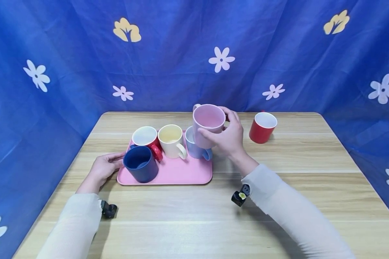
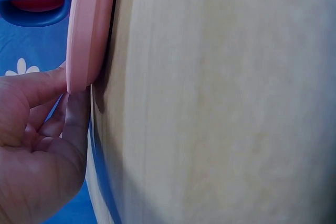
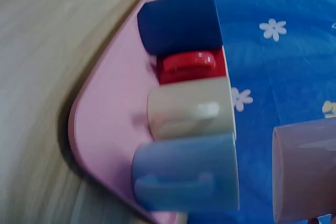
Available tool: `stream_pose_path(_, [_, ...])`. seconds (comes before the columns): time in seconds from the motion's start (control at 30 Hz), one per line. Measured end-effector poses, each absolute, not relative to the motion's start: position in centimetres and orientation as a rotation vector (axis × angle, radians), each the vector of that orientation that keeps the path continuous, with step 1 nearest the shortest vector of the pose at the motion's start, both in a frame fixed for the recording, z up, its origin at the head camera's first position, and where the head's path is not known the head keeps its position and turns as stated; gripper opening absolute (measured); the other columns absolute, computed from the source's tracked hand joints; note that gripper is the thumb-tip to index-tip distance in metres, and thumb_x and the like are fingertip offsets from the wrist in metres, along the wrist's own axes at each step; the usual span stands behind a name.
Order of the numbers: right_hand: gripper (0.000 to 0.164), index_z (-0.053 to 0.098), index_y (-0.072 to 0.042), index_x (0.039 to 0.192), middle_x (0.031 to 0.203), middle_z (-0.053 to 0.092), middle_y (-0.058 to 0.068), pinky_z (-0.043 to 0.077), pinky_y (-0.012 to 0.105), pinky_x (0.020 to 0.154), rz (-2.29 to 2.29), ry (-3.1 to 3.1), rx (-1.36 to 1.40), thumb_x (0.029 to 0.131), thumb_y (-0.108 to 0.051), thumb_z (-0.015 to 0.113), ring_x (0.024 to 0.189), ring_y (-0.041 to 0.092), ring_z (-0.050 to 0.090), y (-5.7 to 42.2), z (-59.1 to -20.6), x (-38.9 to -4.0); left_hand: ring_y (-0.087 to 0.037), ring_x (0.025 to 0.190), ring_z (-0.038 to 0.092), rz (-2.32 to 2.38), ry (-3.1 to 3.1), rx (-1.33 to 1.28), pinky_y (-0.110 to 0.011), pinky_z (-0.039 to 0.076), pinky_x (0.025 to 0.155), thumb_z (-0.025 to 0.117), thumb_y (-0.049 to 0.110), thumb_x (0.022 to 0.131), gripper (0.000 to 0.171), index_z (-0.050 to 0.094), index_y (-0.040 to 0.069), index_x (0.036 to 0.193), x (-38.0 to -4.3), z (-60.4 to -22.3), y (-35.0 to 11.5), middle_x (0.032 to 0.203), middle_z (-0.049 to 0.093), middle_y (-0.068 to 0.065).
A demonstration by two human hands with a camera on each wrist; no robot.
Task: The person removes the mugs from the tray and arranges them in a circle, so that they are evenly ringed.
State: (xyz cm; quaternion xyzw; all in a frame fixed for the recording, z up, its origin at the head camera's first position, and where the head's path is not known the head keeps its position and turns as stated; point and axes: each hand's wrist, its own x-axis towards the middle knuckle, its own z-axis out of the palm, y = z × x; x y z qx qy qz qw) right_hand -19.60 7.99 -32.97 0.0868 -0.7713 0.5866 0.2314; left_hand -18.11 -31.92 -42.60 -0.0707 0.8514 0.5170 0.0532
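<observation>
The head view showed the right hand [image 1: 231, 135] aloft, curled round the pink mug [image 1: 203, 131]; the left wrist's, the left hand [image 2: 39, 135] pinching the tray's rim [image 2: 86, 35]; the right wrist's, the light-blue mug [image 3: 184, 163] below the right hand.

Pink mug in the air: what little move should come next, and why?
Maybe lower the pink mug toward the bare front of the tray, beside the dark blue mug: the right hand holds it raised, and three mugs crowd the back.

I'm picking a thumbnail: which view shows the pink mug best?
The head view: the pink mug is fully in frame, interior visible. Right wrist catches part, cut off at the edge; left wrist shows none.
</observation>
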Motion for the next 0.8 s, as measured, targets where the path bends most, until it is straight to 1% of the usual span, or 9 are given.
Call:
stream_pose_path(0.1, [0.077, 0.055, -0.007, 0.128, 0.119, 0.054, 0.006, 0.055, 0.034, 0.081, 1.581, -2.142, 0.19, 0.062, -0.027, 0.09, 0.106, 0.019, 0.05, 9.1, -32.9, -19.8, 0.011, 0.086, 0.056, 1.558, 2.59, -0.22, -0.014, 0.051, 0.078, 0.06, 0.002, 0.093, 0.046, 0.046, -0.009, 0.135, -18.1, -42.6, -31.9, 0.127, 0.051, -0.029])
stream_pose_path(0.2, [0.078, 0.054, -0.007, 0.129, 0.12, 0.054, 0.007, 0.055, 0.034, 0.083, 1.544, -2.164, 0.137, 0.063, -0.029, 0.089, 0.108, 0.019, 0.05, 10.1, -33.0, -20.1, 0.007, 0.089, 0.058, 1.555, 2.591, -0.225, -0.014, 0.051, 0.078, 0.061, 0.004, 0.093, 0.047, 0.045, -0.008, 0.135, -18.0, -42.5, -32.0, 0.127, 0.052, -0.028])
stream_pose_path(0.33, [0.079, 0.055, -0.005, 0.128, 0.12, 0.053, 0.01, 0.053, 0.032, 0.085, 1.492, -2.157, 0.096, 0.061, -0.028, 0.09, 0.108, 0.02, 0.05, 11.5, -33.3, -20.6, 0.007, 0.089, 0.059, 1.605, 2.576, -0.206, -0.014, 0.051, 0.077, 0.062, 0.002, 0.092, 0.047, 0.045, -0.011, 0.134, -18.0, -42.6, -32.0, 0.12, 0.06, -0.019])
stream_pose_path(0.43, [0.079, 0.055, -0.003, 0.128, 0.119, 0.053, 0.012, 0.051, 0.03, 0.087, 1.462, -2.144, 0.076, 0.061, -0.026, 0.091, 0.108, 0.021, 0.051, 12.6, -33.6, -21.0, 0.01, 0.085, 0.057, 1.652, 2.558, -0.182, -0.015, 0.052, 0.077, 0.06, -0.002, 0.091, 0.046, 0.045, -0.013, 0.133, -17.9, -42.6, -32.0, 0.114, 0.063, -0.012])
stream_pose_path(0.6, [0.08, 0.055, -0.003, 0.128, 0.118, 0.052, 0.012, 0.049, 0.029, 0.091, 1.451, -2.126, 0.015, 0.06, -0.025, 0.092, 0.108, 0.02, 0.051, 14.2, -33.8, -21.5, 0.009, 0.085, 0.058, 1.658, 2.557, -0.179, -0.015, 0.052, 0.077, 0.061, -0.001, 0.091, 0.046, 0.045, -0.013, 0.133, -17.9, -42.6, -31.9, 0.112, 0.064, -0.009])
stream_pose_path(0.73, [0.079, 0.056, -0.006, 0.127, 0.117, 0.052, 0.011, 0.049, 0.03, 0.09, 1.424, -2.123, -0.062, 0.06, -0.027, 0.091, 0.108, 0.021, 0.05, 15.6, -33.8, -21.9, 0.005, 0.088, 0.06, 1.652, 2.559, -0.184, -0.015, 0.052, 0.078, 0.063, 0.003, 0.091, 0.048, 0.046, -0.012, 0.133, -17.8, -42.5, -32.0, 0.111, 0.064, -0.007])
stream_pose_path(0.8, [0.078, 0.057, -0.007, 0.126, 0.116, 0.052, 0.01, 0.049, 0.031, 0.089, 1.398, -2.122, -0.097, 0.059, -0.028, 0.091, 0.108, 0.021, 0.05, 16.4, -33.9, -22.1, 0.005, 0.088, 0.06, 1.657, 2.556, -0.181, -0.016, 0.052, 0.077, 0.063, 0.002, 0.091, 0.048, 0.046, -0.013, 0.133, -17.8, -42.4, -32.0, 0.111, 0.064, -0.008])
